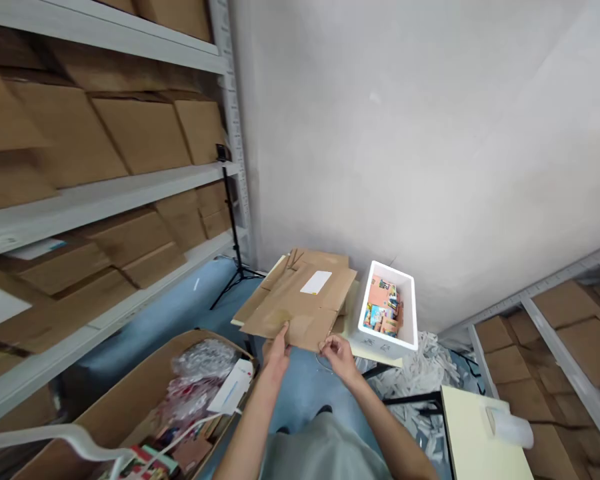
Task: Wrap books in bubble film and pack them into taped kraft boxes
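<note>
A flattened cardboard box (293,300) with a white label (316,282) lies tilted over other cardboard on a small table. My left hand (279,350) grips its near edge, thumb on top and the other fingers underneath. At the near right corner, my right hand (339,353) is closed in a pinch. A thin clear strip (324,365), like tape, curls below those fingertips and seems to be held in them. More brown cardboard (325,257) shows behind the flattened box. To its right stands a white foam box (407,293) with colourful small packets (383,310) inside.
A large open carton (145,363) with plastic bags and packets stands at lower left. Shelves (105,200) of cartons line the left; another rack (555,333) stands right. A black tripod (235,247), white paper strips (420,367) and a pale table (480,447) with a white roll (513,427) are nearby.
</note>
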### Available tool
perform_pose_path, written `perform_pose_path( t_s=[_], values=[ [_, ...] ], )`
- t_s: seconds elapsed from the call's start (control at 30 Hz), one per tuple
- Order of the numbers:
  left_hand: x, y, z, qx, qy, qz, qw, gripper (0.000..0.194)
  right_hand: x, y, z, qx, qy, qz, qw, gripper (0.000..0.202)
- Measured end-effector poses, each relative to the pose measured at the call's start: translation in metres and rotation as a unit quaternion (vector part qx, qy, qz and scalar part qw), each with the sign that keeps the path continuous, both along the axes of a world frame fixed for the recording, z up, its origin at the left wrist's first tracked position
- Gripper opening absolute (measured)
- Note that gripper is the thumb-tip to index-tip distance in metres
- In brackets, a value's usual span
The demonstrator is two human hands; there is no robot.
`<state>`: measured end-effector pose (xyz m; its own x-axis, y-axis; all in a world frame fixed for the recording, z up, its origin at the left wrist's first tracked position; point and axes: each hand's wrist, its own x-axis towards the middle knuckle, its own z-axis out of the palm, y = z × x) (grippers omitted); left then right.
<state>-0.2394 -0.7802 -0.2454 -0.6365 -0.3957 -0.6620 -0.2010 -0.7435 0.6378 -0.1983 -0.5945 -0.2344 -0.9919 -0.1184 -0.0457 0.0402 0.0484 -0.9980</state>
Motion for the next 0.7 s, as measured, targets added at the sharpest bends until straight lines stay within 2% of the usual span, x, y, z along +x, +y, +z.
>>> perform_pose_path(
  t_s=[0.07,0.17,0.23,0.3,0.4,0.5,0.6,0.7],
  values=[
    [-0.001,0.019,0.018,0.037,0.040,-0.016,0.998,0.020,0.023,0.023,0.005,0.017,0.009,-0.028,0.999,0.048],
    [-0.005,0.059,0.048,0.056,0.113,-0.125,0.984,0.028,0.053,0.068,0.011,0.040,0.005,-0.112,0.993,0.053],
    [-0.009,0.091,0.064,0.058,0.141,-0.193,0.969,0.030,0.073,0.111,0.020,0.065,0.007,-0.205,0.977,0.058],
    [-0.012,0.125,0.074,0.054,0.154,-0.258,0.952,0.030,0.097,0.162,0.035,0.109,0.015,-0.320,0.941,0.063],
    [-0.007,0.181,0.077,0.035,0.145,-0.357,0.922,0.031,0.152,0.243,0.064,0.193,0.018,-0.473,0.860,0.065],
    [0.010,0.238,0.072,0.024,0.135,-0.451,0.882,0.039,0.225,0.307,0.089,0.242,0.005,-0.575,0.782,0.063],
    [0.034,0.294,0.066,0.025,0.156,-0.534,0.831,0.051,0.300,0.349,0.104,0.267,-0.009,-0.641,0.719,0.059],
    [0.058,0.351,0.062,-0.004,0.174,-0.600,0.780,0.058,0.363,0.378,0.105,0.277,-0.025,-0.680,0.678,0.059]
  ],
)
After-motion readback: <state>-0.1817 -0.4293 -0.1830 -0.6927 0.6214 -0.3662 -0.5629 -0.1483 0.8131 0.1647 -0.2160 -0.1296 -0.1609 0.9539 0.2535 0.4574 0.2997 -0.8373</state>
